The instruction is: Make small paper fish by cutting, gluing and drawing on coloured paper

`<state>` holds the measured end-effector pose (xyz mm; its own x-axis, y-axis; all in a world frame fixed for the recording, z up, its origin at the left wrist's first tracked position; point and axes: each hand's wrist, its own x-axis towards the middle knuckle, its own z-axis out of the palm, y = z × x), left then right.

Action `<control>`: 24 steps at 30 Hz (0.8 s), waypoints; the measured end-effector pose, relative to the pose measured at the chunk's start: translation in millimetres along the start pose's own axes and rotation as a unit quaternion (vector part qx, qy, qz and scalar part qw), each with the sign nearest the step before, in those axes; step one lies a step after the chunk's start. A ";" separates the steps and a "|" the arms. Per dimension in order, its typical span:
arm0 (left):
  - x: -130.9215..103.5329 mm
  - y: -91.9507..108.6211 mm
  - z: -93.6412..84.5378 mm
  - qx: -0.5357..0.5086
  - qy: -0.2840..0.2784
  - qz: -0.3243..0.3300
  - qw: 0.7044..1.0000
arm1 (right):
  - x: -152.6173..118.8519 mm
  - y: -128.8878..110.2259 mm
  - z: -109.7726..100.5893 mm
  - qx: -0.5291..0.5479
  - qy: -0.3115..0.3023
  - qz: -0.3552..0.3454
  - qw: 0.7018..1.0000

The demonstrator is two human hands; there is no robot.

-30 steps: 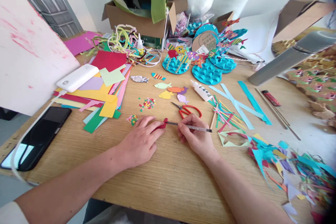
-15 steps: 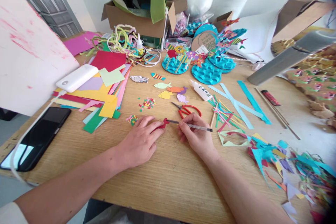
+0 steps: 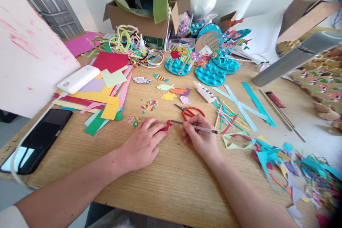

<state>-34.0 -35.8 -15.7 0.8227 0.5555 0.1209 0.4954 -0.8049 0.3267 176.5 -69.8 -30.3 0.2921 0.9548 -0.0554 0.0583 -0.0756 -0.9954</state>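
My left hand [image 3: 144, 143] lies on the wooden table, its fingers over a small red paper fish [image 3: 168, 125]. Only the tail end of the fish shows past the fingertips. In my right hand [image 3: 199, 137] is a thin pen [image 3: 201, 128], its tip just right of the red tail. Red-handled scissors [image 3: 192, 112] lie just beyond my right hand. Past them are a green fish [image 3: 165, 87], an orange fish [image 3: 179, 91], a yellow fish [image 3: 168, 96] and a lilac fish [image 3: 185, 100]. Small paper bits [image 3: 150, 105] are heaped beyond my left hand.
Coloured paper [image 3: 110, 60], a white power bank [image 3: 78, 79] and a phone [image 3: 37, 140] are at the left. A glue bottle [image 3: 205, 92], paper strips [image 3: 237, 107] and scraps [image 3: 291, 171] lie right. Behind stand blue scalloped bases [image 3: 210, 74] and a cardboard box [image 3: 139, 21].
The pen tip has shifted slightly right and up, away from the red tail. My right hand has moved a little with it. My left hand has stayed in place.
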 end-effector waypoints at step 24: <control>-0.2 0.4 -1.8 -0.010 -0.005 -0.004 1.000 | -2.4 -4.1 0.1 -0.026 -0.038 0.005 0.999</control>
<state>-34.5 -35.9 -13.9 0.8213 0.5599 0.1097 0.4966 -0.7961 0.3457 175.4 -71.7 -26.2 0.2192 0.9730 -0.0725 0.1051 -0.0974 -0.9897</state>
